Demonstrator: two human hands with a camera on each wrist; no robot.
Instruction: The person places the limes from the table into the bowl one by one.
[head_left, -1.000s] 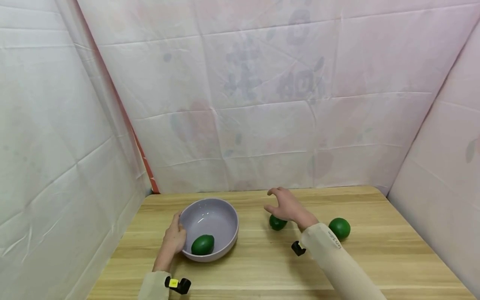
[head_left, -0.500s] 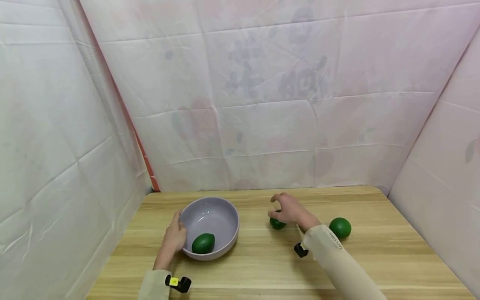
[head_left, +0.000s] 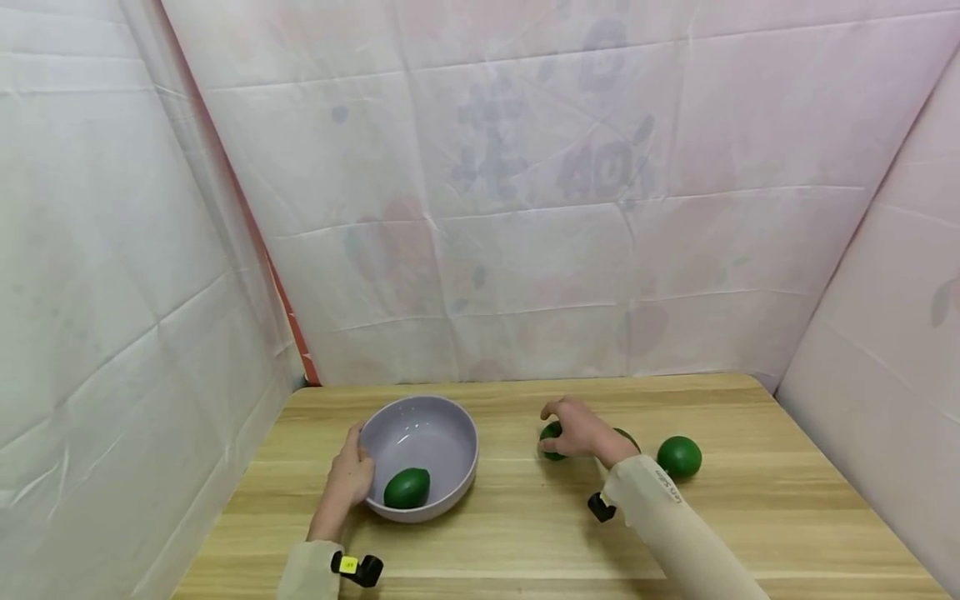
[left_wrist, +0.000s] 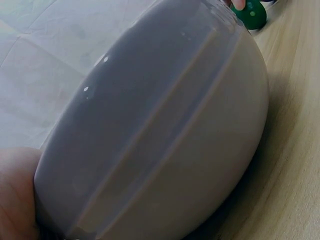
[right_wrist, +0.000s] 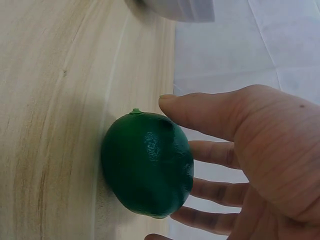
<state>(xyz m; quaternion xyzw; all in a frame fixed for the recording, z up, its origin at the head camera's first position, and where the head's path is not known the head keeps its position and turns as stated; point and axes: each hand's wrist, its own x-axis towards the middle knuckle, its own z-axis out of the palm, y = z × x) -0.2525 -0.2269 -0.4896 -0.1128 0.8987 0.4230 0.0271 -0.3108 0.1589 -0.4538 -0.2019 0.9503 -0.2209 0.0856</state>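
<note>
My left hand holds the rim of a lilac bowl in the head view, thumb on the inside. One green lime lies in the bowl's near part. My right hand has its thumb and fingers around another lime on the table. In the right wrist view, the thumb lies along the edge of this lime, and the fingertips are hidden behind it. A further lime shows partly behind the right wrist. To the right of the sleeve sits one more lime.
Everything stands on a wooden table with light grain. A white, faintly printed cloth hangs behind it, with more cloth at both sides. Each wrist wears a small black camera.
My right hand has come down around the left lime on the table, its fingers drawing closer to it. A lime behind that wrist has come into sight. The left hand and bowl stay put.
</note>
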